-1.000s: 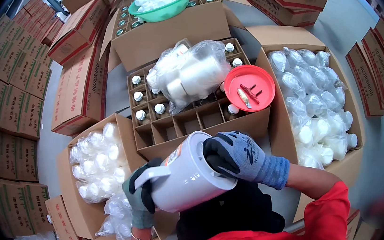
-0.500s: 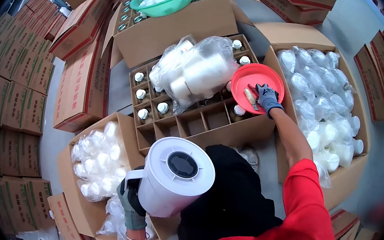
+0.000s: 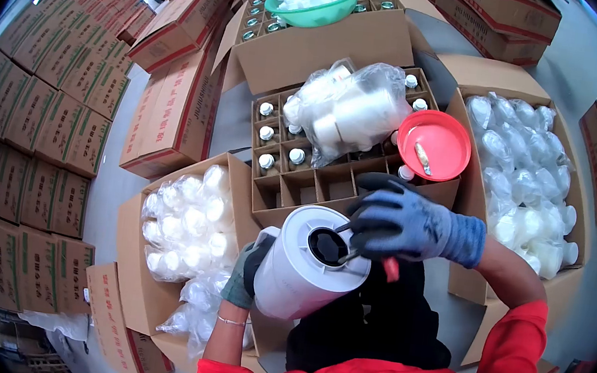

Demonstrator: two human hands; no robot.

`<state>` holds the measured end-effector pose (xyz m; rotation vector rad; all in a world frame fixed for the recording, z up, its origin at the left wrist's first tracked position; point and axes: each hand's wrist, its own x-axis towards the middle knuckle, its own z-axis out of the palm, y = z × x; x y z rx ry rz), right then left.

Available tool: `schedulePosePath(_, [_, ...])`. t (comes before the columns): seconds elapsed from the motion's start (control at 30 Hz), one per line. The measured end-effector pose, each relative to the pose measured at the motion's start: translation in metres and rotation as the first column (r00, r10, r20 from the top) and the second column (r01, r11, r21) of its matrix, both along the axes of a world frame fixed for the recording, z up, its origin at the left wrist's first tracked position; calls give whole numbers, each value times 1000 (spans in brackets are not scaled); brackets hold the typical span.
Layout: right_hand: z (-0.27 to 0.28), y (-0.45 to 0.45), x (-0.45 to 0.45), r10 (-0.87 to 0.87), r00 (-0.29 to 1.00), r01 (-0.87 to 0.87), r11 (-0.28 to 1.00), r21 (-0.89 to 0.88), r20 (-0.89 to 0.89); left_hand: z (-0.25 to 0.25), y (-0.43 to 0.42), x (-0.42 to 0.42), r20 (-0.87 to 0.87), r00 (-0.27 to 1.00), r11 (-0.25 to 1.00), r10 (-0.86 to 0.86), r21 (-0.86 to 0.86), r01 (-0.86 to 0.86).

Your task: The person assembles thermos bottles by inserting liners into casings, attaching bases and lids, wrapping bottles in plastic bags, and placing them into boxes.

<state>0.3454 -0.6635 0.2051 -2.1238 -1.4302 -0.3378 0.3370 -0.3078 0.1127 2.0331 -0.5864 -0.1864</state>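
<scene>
My gloved left hand (image 3: 251, 269) is wrapped round the handle side of a white jug (image 3: 294, 285), whose round end with a black centre (image 3: 327, 246) faces up. Over that end, my gloved right hand (image 3: 401, 224) holds red-handled pliers (image 3: 390, 268), their metal tips at the rim of the black centre. Beyond the hands, a red bowl (image 3: 434, 139) with a small pale and metal tool (image 3: 422, 158) in it rests on a divided carton (image 3: 356, 197). Beside the bowl, a plastic-wrapped bundle of white items (image 3: 355, 112) lies over bottles with white caps.
Open cartons of bagged white items stand at the left (image 3: 132, 241) and right (image 3: 576, 255). A green basin of white pieces (image 3: 318, 15) sits on a carton at the back. Stacked boxes (image 3: 29, 156) line the far left.
My right hand went from the jug to the red bowl and came back with the red pliers. The jug first turned upright, then tilted slightly. The view has shifted left.
</scene>
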Motion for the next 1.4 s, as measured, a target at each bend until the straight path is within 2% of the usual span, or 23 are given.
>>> schedulePosePath(0.03, [4,9,-2,37,984,-31,999,-37,173,-2,-2,-1,-299,953,983,44,-159,-95])
schedulePosePath(0.07, [8,14,-6,77,962,-58,995,-78,263,-3,-5,-2,-574,818,933,29,-279,-229])
schedulePosePath(0.1, [13,19,-9,118,929,-83,990,-116,350,-3,-7,-3,-791,610,855,-43,-345,-387])
schedulePosePath(0.13, [20,23,-14,157,920,-110,983,-150,359,0,-8,-3,-808,584,870,-77,-341,-357])
schedulePosePath(0.23, [30,31,-26,309,904,-238,938,-252,296,-4,-3,1,-797,579,892,-170,-374,-253])
schedulePosePath(0.27, [32,34,-31,339,897,-261,924,-280,284,-17,2,4,-767,630,924,-122,-319,-209])
schedulePosePath(0.33, [34,35,-36,370,876,-266,906,-329,309,-20,6,10,-630,746,955,-216,-295,27])
schedulePosePath(0.4, [33,36,-40,403,837,-260,887,-381,370,-7,1,13,-790,558,924,-254,-368,-100])
schedulePosePath(0.47, [36,39,-45,369,856,-233,901,-367,362,14,-5,11,-380,870,949,-314,-111,295])
schedulePosePath(0.53, [31,42,-48,336,873,-205,910,-360,353,2,-3,6,-270,913,952,-306,-96,291])
schedulePosePath(0.63, [31,44,-48,171,981,-131,931,-340,90,2,-3,-2,-200,953,973,-229,-63,221])
schedulePosePath(0.67, [29,43,-51,21,984,-78,942,-325,-176,6,-3,-5,-163,968,982,-191,-40,187])
schedulePosePath(0.7, [26,43,-54,-128,894,-20,946,-322,-430,13,-2,-8,-66,986,988,-152,4,153])
schedulePosePath(0.73, [14,44,-62,-152,788,174,985,-21,-597,22,-3,-12,36,993,993,-116,42,114])
schedulePosePath(0.77, [6,46,-67,-204,600,392,918,63,-774,31,-8,-18,70,997,998,35,-60,-30])
schedulePosePath(0.83, [-16,41,-57,-78,220,533,845,53,-972,47,-20,-33,85,938,914,337,-271,-303])
schedulePosePath(0.87, [-24,37,-55,15,19,594,804,23,-1000,47,-20,-34,203,922,919,331,-291,-266])
schedulePosePath(0.97, [-3,37,-60,102,84,547,827,131,-991,41,-16,-26,109,937,906,331,-315,-283])
schedulePosePath(1.07, [31,29,-66,-174,472,473,878,81,-864,15,1,-12,49,924,905,379,-230,-359])
schedulePosePath(1.13, [31,22,-59,-246,880,290,956,50,-406,1,7,-7,-64,922,884,381,-266,-384])
schedulePosePath(1.17, [28,20,-56,-213,970,214,977,-9,-112,-6,11,-2,14,939,917,343,-220,-332])
schedulePosePath(1.3, [9,21,-51,-81,964,103,992,-73,254,-3,11,7,268,953,990,140,-15,-141])
schedulePosePath(1.4, [-1,20,-48,-11,978,42,988,-146,207,8,4,9,310,950,993,37,93,-69])
